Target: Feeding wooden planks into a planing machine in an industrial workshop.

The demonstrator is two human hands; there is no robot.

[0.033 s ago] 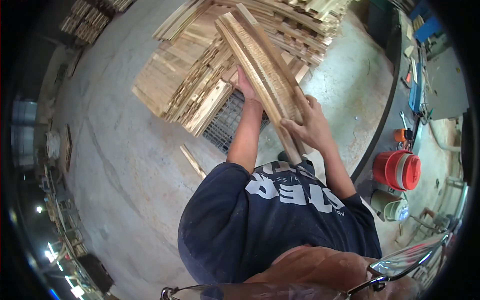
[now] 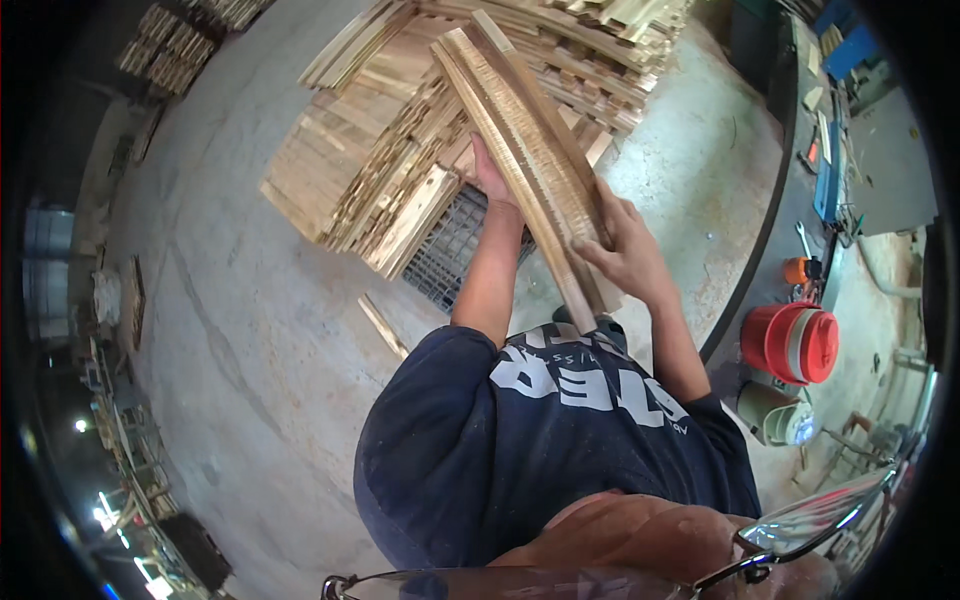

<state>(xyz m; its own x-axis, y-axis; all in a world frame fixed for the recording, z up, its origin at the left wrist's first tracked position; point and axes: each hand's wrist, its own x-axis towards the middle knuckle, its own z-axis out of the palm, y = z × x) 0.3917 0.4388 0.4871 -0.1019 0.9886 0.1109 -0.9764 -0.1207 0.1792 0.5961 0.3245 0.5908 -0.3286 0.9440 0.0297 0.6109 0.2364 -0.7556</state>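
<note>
A bundle of long wooden boards (image 2: 535, 135) is held up in front of my chest. It slants from the upper left down toward my shirt, with the boards lying against each other. My left hand (image 2: 490, 172) grips its left side, thumb showing and the other fingers hidden behind the wood. My right hand (image 2: 628, 248) clasps the lower right side, the thumb across the upper face and the fingers along the far edge. Beyond the bundle, stacked planks (image 2: 400, 160) lie in layers on the floor.
A dark metal grid (image 2: 450, 245) sits beside the stack. One loose wood strip (image 2: 382, 325) lies on the concrete floor (image 2: 240, 300). To the right runs a dark bench edge (image 2: 745, 285) with a wrench (image 2: 803, 238), an orange tool (image 2: 797, 270) and a red jug (image 2: 790, 343).
My right hand has shifted slightly on the boards, its thumb a little farther right and its fingers straighter along the edge. The left hand keeps its hold.
</note>
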